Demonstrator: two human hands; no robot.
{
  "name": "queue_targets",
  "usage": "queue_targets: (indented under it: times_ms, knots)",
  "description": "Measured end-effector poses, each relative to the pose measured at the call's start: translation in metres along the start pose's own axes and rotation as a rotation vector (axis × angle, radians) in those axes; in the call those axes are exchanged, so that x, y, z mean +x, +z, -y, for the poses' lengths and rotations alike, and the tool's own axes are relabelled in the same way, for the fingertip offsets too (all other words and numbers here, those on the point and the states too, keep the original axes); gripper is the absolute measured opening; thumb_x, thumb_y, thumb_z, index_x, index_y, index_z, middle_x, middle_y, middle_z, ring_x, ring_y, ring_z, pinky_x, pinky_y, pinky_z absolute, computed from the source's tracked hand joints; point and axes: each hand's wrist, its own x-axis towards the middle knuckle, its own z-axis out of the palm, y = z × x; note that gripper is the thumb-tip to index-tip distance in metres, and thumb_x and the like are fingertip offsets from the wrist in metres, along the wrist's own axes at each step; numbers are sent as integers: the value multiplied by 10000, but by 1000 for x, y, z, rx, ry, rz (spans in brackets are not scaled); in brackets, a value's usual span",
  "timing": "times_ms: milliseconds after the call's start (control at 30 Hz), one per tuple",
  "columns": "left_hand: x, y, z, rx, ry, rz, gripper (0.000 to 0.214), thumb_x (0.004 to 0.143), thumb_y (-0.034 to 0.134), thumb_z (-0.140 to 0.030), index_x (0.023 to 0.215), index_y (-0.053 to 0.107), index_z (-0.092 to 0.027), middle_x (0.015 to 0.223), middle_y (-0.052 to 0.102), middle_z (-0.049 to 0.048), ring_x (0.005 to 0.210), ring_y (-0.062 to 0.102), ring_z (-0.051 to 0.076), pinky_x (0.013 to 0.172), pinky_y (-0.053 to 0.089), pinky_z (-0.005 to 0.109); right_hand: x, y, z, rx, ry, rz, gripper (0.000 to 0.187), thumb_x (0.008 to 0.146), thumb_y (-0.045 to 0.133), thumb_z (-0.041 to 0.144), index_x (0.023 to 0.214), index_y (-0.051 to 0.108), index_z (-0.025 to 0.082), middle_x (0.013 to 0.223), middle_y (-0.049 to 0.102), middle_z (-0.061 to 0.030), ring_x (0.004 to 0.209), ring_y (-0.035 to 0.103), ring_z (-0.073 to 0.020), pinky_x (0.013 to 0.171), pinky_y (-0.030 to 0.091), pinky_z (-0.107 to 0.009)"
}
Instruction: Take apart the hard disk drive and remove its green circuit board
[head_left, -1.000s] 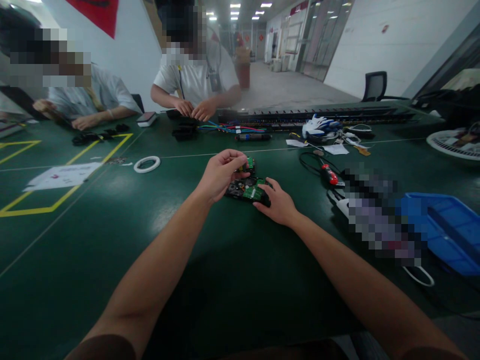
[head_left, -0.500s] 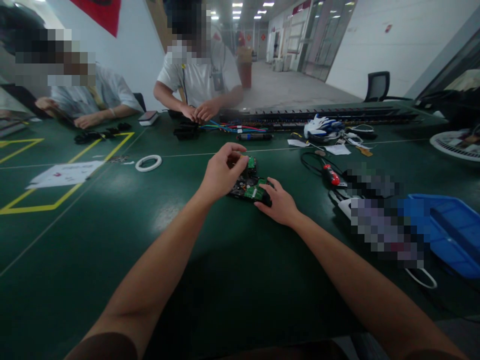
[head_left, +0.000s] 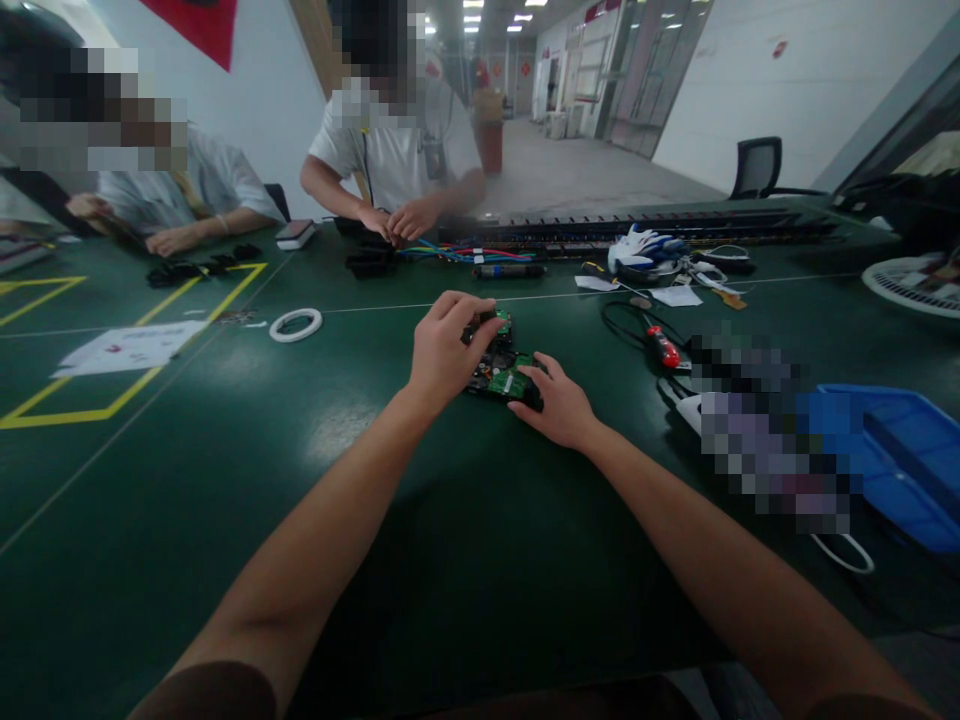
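Note:
An opened black device with green circuit boards point(head_left: 504, 382) lies on the dark green table in front of me. My right hand point(head_left: 561, 408) holds its right end, thumb at the near edge and fingers over the far side. Above the device's left part, my left hand point(head_left: 448, 348) is closed in a pinch, with thumb and fingertips close together. Whatever sits between those fingertips is too small and hidden to make out. A smaller green board piece point(head_left: 504, 325) shows just behind the left fingertips. My left hand covers the device's left end.
A white tape ring point(head_left: 295, 325) and paper sheets point(head_left: 124, 350) lie leftward. Rightward are a red-black screwdriver point(head_left: 663, 347), cables and a blue tray point(head_left: 911, 440). White-blue gloves point(head_left: 643, 250) lie farther back. Across the table, a co-worker's hands point(head_left: 405, 220) handle coloured wires; another person sits left.
My left hand has shifted slightly right and down over the device, its fingers curling a little more. My right hand stays at the device's right end.

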Motion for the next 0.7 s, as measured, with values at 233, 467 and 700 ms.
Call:
queue_targets:
  times_ms: [233,467,700]
  knots:
    - [5,-6,7,24,-7,101,235,886,711,-242,1119,685,-231,1075,698,55,944,647,202,933,510,359,0,-2,0,-12,-2,17,661,908,656,591,1469,505,275,1649,314,-136,1332,555,-393,1047,514,-571]
    - [6,-11,2,86,41,98,215,882,677,-198,1096,694,-214,1173,603,90,1064,603,222,878,558,336,-1,-1,-2,-15,-9,3,663,914,651,587,1473,505,263,1651,313,-139,1315,568,-395,1036,523,-559]
    - [5,0,16,139,147,-16,213,837,778,-224,1005,649,-213,1053,638,39,963,648,189,771,606,317,0,0,-2,14,-10,-6,662,903,673,570,1470,516,267,1647,318,-142,1311,572,-391,1047,513,-567]
